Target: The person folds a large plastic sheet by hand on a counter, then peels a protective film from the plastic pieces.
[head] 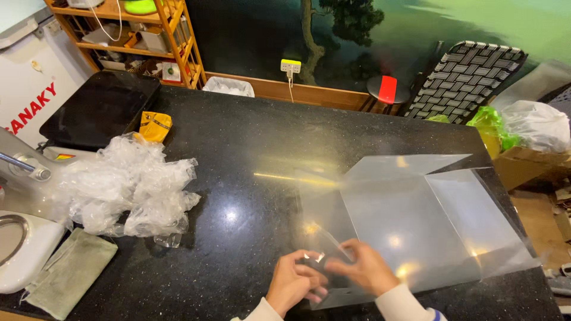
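Observation:
A large clear plastic sheet [416,220], creased into panels like an unfolded box, lies on the right half of the black stone counter [250,137]. My left hand [294,284] and my right hand [364,268] meet at its near left corner. Both pinch a small clear flap [326,246] of the sheet between fingers and thumbs. The rest of the sheet spreads flat away from me, with one panel tilted up at the far right.
A heap of crumpled clear film [128,187] sits on the counter's left. A grey cloth [71,270] and a white appliance [18,249] lie at the near left. A yellow packet [154,126], black tray [98,107], wooden shelf [137,35] and cardboard box [523,163] surround the counter.

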